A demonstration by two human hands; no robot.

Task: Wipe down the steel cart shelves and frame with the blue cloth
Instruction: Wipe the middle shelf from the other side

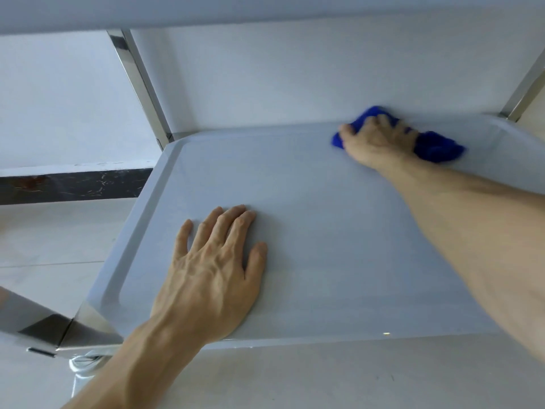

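A steel cart shelf (339,231) with a raised rim fills the middle of the view. My left hand (215,267) lies flat on its near left part, fingers straight and spread. My right hand (377,140) reaches to the far right corner and presses the bunched blue cloth (436,147) onto the shelf, fingers curled over it. The cloth sticks out on both sides of the hand and looks blurred. Steel uprights of the frame rise at the far left corner (138,84) and the far right corner (525,93).
An upper shelf (206,13) spans the top of the view, close overhead. A caster wheel (85,364) shows under the near left corner. A pale tiled floor (53,237) and a dark skirting strip (73,184) lie to the left.
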